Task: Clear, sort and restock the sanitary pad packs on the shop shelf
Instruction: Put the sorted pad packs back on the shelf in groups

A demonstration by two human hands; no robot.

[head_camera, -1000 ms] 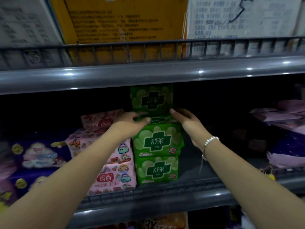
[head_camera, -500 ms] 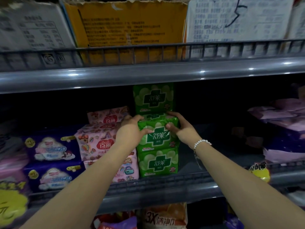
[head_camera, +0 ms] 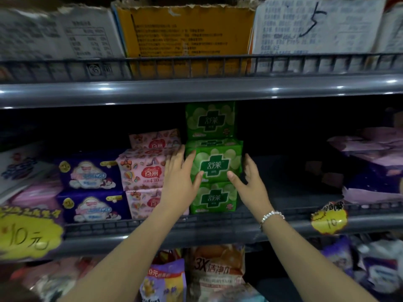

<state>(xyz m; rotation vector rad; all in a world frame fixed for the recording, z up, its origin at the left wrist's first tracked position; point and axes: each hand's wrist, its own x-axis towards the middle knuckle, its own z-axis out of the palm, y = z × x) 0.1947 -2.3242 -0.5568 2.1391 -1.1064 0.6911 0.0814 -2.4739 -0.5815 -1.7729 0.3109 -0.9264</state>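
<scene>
Green pad packs stand stacked at the shelf's middle: a front upper pack [head_camera: 214, 162] on a lower one [head_camera: 214, 198], with a taller pack [head_camera: 210, 119] behind. My left hand [head_camera: 180, 182] lies flat against the upper pack's left side, its fingers straight. On the pack's right side my right hand [head_camera: 250, 182] touches it with the thumb on the front face and the fingers spread. Neither hand grips the pack. Pink packs [head_camera: 144, 168] sit directly left of the green stack.
Purple-blue packs [head_camera: 89, 173] fill the shelf's left; purple packs [head_camera: 370, 171] lie at the right. Dark bare shelf floor [head_camera: 287, 182] shows between them. A wire rail [head_camera: 218, 219] edges the shelf front. Cartons [head_camera: 185, 35] stand on the shelf above, bagged goods [head_camera: 216, 273] below.
Both hands gripped the upper green pack half a second ago; now the fingers have straightened and lie flat at its sides. The pack sits squarer on the lower one.
</scene>
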